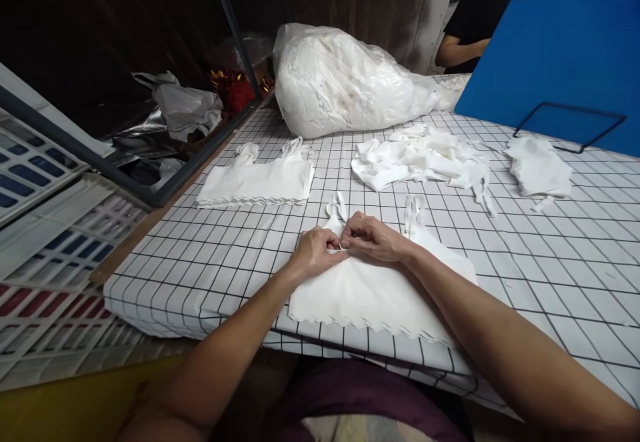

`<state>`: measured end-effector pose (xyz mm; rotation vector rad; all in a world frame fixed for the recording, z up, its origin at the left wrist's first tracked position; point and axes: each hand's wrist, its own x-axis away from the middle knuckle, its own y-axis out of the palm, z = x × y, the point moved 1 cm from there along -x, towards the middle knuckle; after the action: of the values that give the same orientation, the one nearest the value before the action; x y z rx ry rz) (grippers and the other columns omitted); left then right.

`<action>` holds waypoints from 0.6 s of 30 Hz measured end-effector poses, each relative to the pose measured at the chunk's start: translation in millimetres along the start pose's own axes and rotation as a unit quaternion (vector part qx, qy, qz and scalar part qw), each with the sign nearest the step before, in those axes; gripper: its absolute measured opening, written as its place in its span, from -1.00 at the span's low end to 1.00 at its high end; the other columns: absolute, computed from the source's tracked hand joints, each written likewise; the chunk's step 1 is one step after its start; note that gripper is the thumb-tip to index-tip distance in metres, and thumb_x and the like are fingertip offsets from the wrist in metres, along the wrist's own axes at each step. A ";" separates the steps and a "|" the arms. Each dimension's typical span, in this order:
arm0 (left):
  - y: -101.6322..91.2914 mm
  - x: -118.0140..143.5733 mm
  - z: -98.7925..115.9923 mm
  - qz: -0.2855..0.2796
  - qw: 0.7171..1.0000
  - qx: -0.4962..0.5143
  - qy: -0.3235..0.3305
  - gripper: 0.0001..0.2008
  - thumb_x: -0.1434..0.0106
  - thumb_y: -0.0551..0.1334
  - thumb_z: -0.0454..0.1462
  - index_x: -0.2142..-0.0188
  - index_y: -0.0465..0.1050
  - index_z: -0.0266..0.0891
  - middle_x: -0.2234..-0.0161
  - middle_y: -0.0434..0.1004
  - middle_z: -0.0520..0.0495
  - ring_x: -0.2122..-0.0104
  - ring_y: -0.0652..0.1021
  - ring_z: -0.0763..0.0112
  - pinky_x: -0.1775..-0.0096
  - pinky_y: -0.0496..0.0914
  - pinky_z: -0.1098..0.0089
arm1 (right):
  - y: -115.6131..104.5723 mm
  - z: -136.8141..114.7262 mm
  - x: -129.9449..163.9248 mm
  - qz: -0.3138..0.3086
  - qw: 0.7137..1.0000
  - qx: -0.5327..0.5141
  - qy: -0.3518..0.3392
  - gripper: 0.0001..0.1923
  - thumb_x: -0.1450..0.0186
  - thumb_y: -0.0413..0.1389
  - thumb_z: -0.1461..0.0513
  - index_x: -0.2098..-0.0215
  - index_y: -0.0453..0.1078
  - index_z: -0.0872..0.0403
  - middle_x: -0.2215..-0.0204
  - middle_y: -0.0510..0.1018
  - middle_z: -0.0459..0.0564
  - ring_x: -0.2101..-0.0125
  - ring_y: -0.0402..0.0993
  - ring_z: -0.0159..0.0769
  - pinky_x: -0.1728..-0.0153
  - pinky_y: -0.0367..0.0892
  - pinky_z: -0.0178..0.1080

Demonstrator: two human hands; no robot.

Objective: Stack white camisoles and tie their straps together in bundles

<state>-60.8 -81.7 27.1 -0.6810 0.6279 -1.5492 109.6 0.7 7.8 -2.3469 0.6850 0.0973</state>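
A white strappy garment with a scalloped hem lies flat near the front edge of the checked table. My left hand and my right hand meet at its upper left corner, both pinching the fabric at the base of the left strap. The second strap lies loose to the right. A folded stack of similar white garments sits further back on the left.
A loose heap of white garments and a smaller pile lie at the back. A large clear bag of white cloth stands behind them. A blue board leans at right, with another person's arm beyond. Plastic bags fill the left bin.
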 end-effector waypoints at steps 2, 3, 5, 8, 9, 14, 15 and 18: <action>0.3 -0.4 0.9 0.001 1.000 -0.003 -0.003 -0.78 -0.07 0.35 -0.19 0.57 0.41 -0.25 0.45 0.51 -0.02 0.37 0.50 0.33 0.30 0.37 0.36 | 1.4 -0.5 -0.4 0.004 1.000 0.004 -0.006 -0.79 -0.40 0.07 0.13 0.32 0.44 0.07 0.43 0.55 -0.04 0.31 0.32 -0.26 0.15 0.23 -0.11; 0.2 -0.7 1.4 0.000 1.000 -0.004 -0.007 -0.77 -0.07 0.35 -0.19 0.58 0.39 -0.25 0.46 0.50 -0.02 0.37 0.50 0.33 0.30 0.36 0.37 | 1.9 -1.3 -0.5 0.004 1.000 0.006 -0.009 -0.79 -0.40 0.07 0.14 0.32 0.43 0.07 0.43 0.54 -0.04 0.31 0.32 -0.26 0.16 0.23 -0.12; -0.3 -1.3 2.3 -0.006 1.000 -0.003 -0.018 -0.76 -0.05 0.35 -0.19 0.60 0.36 -0.25 0.47 0.50 -0.02 0.39 0.51 0.33 0.31 0.36 0.37 | 2.1 -3.3 -0.9 0.002 1.000 0.009 -0.013 -0.80 -0.40 0.06 0.15 0.32 0.42 0.07 0.43 0.54 -0.04 0.31 0.33 -0.26 0.17 0.24 -0.13; -1.2 -2.3 2.8 -0.015 0.999 -0.002 -0.031 -0.76 -0.04 0.35 -0.21 0.61 0.35 -0.24 0.48 0.51 -0.02 0.39 0.52 0.32 0.30 0.37 0.36 | 1.1 -5.0 -0.9 -0.004 1.000 0.017 -0.015 -0.81 -0.39 0.07 0.17 0.33 0.41 0.07 0.41 0.55 -0.04 0.31 0.34 -0.26 0.17 0.24 -0.12; -1.3 -2.7 2.7 -0.017 0.999 -0.001 -0.033 -0.77 -0.04 0.35 -0.21 0.61 0.35 -0.24 0.48 0.51 -0.02 0.38 0.52 0.32 0.29 0.37 0.36 | 0.4 -4.9 -0.6 -0.006 1.000 0.019 -0.015 -0.82 -0.39 0.07 0.17 0.33 0.41 0.07 0.41 0.54 -0.04 0.31 0.34 -0.26 0.17 0.24 -0.12; -0.3 -3.8 1.6 -0.029 0.999 0.015 -0.040 -0.85 -0.04 0.35 -0.22 0.55 0.46 -0.24 0.46 0.56 -0.02 0.38 0.52 0.35 0.22 0.38 0.35 | -3.5 -3.2 2.4 -0.012 1.000 0.014 -0.007 -0.87 -0.36 0.10 0.21 0.32 0.42 0.08 0.42 0.52 -0.01 0.26 0.31 -0.23 0.24 0.27 -0.17; -0.3 -3.9 1.8 -0.030 0.999 0.014 -0.042 -0.85 -0.04 0.34 -0.23 0.54 0.46 -0.24 0.46 0.55 -0.01 0.39 0.51 0.36 0.23 0.37 0.35 | -3.9 -3.4 2.7 -0.007 1.000 0.012 -0.004 -0.87 -0.36 0.10 0.20 0.33 0.42 0.08 0.42 0.51 -0.01 0.25 0.31 -0.23 0.25 0.27 -0.18; -0.8 -4.0 4.1 -0.031 0.999 0.003 -0.044 -0.80 -0.05 0.33 -0.23 0.59 0.39 -0.24 0.54 0.46 0.03 0.47 0.43 0.42 0.30 0.31 0.38 | -3.1 -5.3 2.1 0.013 1.000 0.008 -0.009 -0.83 -0.38 0.08 0.19 0.34 0.41 0.08 0.43 0.50 -0.02 0.28 0.30 -0.25 0.22 0.26 -0.17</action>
<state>-58.1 -77.7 30.2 -0.7668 0.5397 -1.5692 112.4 -1.6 13.2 -2.3202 0.7037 0.1246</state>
